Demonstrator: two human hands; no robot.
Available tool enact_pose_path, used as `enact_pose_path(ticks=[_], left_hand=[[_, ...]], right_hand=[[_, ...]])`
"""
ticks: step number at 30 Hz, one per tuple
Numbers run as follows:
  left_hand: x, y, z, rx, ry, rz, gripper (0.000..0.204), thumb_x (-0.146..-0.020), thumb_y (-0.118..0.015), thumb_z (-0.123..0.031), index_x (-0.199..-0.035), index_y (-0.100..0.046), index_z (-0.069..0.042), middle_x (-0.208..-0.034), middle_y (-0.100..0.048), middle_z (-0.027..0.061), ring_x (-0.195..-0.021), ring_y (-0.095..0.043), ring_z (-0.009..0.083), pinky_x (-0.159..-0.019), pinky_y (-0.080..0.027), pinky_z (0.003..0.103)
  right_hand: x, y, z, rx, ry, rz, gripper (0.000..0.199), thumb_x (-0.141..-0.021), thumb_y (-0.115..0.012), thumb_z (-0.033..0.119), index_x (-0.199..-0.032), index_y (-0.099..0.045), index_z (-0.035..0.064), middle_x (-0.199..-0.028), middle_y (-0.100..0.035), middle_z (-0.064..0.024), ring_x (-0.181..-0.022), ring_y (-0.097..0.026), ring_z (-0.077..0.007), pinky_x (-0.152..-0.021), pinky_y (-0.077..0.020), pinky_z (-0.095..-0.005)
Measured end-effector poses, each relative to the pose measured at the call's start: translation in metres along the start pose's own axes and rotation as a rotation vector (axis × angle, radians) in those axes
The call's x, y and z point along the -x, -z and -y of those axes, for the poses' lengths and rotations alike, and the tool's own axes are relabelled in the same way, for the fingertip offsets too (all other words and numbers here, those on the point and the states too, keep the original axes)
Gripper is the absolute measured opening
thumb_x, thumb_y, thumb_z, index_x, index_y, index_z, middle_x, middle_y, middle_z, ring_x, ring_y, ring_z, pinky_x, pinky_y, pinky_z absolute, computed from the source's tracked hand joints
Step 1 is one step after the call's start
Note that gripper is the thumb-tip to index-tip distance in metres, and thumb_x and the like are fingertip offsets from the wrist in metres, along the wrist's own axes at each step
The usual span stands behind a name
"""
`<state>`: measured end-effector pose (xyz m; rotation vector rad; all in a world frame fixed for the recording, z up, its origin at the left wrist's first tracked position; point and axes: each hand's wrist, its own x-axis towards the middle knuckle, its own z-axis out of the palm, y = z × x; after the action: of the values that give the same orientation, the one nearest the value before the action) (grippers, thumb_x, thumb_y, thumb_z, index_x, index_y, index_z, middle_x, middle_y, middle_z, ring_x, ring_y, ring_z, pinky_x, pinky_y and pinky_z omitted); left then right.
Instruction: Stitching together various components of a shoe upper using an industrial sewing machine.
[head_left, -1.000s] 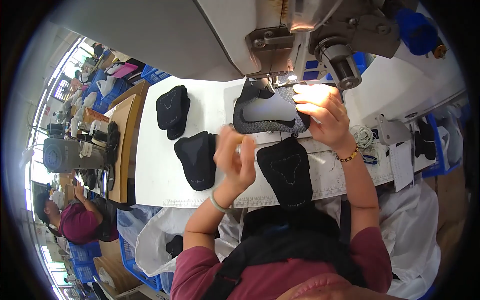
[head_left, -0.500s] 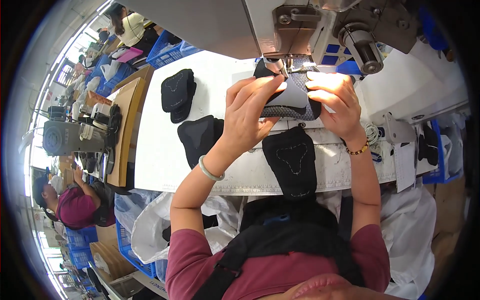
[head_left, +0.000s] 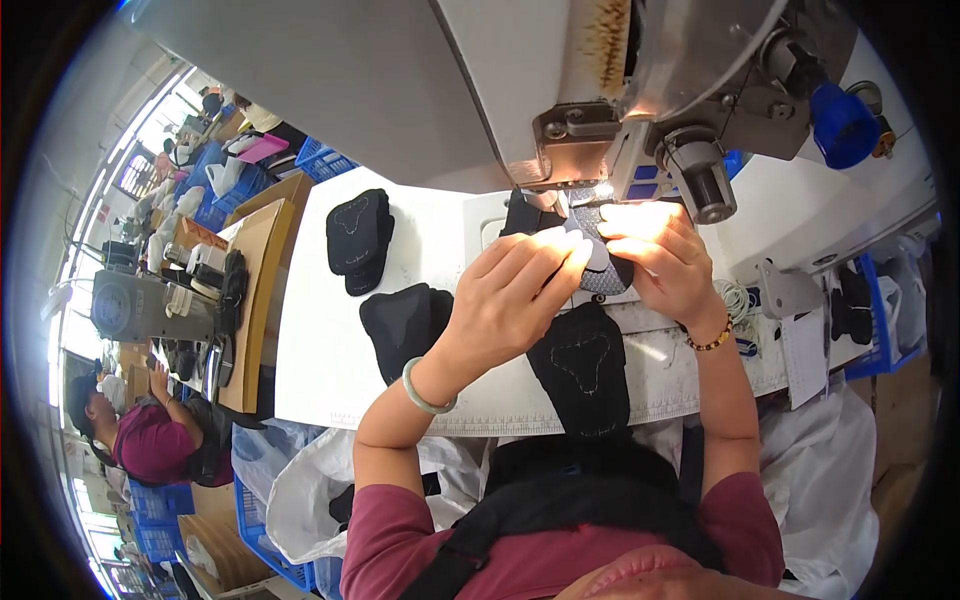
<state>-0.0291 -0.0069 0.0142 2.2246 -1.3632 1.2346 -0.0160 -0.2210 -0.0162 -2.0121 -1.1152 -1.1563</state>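
A grey mesh and black fabric piece (head_left: 604,282), which looks like a shoe upper, lies under the needle area of a sewing machine (head_left: 590,140). My left hand (head_left: 520,290) pinches it from the left, the fingers pressed together on a smooth light-grey panel. On the right side, my right hand (head_left: 660,252) grips the mesh edge with bent fingers. Both hands are close to the machine's presser area, where bright light washes out detail. Much of the piece is hidden behind my fingers. Nearest me on the table is a black padded piece (head_left: 580,365) with white stitched outlines.
More black pieces (head_left: 358,235) lie at the table's left, with another pile (head_left: 400,318) below them. A ruler strip (head_left: 660,405) runs along the front edge. White cord (head_left: 735,300) sits at right. A person (head_left: 155,435) works at the far left.
The view has tilted, so everything on the table sits lower. My left fingers have closed together over the light-grey panel, covering more of the piece. My right hand keeps its hold.
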Motion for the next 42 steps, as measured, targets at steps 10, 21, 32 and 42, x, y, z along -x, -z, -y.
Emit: enact_pose_path(ticks=[10,21,32,42], left_hand=[[-0.002,-0.001,0.021,0.064,-0.006,-0.012,0.031,-0.064,-0.063,-0.002,-0.095,-0.063,-0.005,-0.091,-0.059,0.0035,-0.081,-0.059,0.0187,-0.073,-0.049,0.031],[0.007,-0.016,0.043,0.17,0.005,-0.091,0.029,-0.065,-0.063,0.003,-0.092,-0.063,-0.005,-0.095,-0.064,0.0039,-0.091,-0.062,0.0197,-0.075,-0.05,0.032],[0.013,-0.03,0.045,0.319,0.189,-0.192,0.032,-0.061,-0.065,0.006,-0.091,-0.064,-0.004,-0.095,-0.064,0.0081,-0.088,-0.062,0.0258,-0.075,-0.05,0.035],[0.022,-0.036,0.053,0.302,0.141,-0.201,0.031,-0.061,-0.068,0.008,-0.089,-0.068,-0.005,-0.091,-0.064,0.008,-0.086,-0.063,0.024,-0.075,-0.05,0.033]], right_hand=[[-0.007,0.0,0.011,0.065,-0.04,0.017,0.028,-0.065,-0.067,-0.002,-0.091,-0.064,0.0081,-0.097,-0.064,-0.002,-0.089,-0.058,-0.0206,-0.081,-0.0462,-0.033],[-0.009,-0.008,0.023,0.211,-0.02,0.026,0.024,-0.071,-0.07,0.008,-0.095,-0.065,0.0099,-0.098,-0.061,0.0011,-0.084,-0.057,-0.016,-0.078,-0.0434,-0.031],[-0.007,-0.021,0.022,0.237,-0.061,-0.075,0.026,-0.076,-0.071,0.013,-0.102,-0.065,0.0106,-0.102,-0.059,-0.0018,-0.087,-0.058,-0.0178,-0.079,-0.0435,-0.0332],[-0.008,-0.021,0.014,0.113,-0.159,-0.092,0.023,-0.078,-0.07,0.008,-0.101,-0.065,0.0063,-0.105,-0.065,-0.0057,-0.094,-0.061,-0.0201,-0.084,-0.0421,-0.0349]])
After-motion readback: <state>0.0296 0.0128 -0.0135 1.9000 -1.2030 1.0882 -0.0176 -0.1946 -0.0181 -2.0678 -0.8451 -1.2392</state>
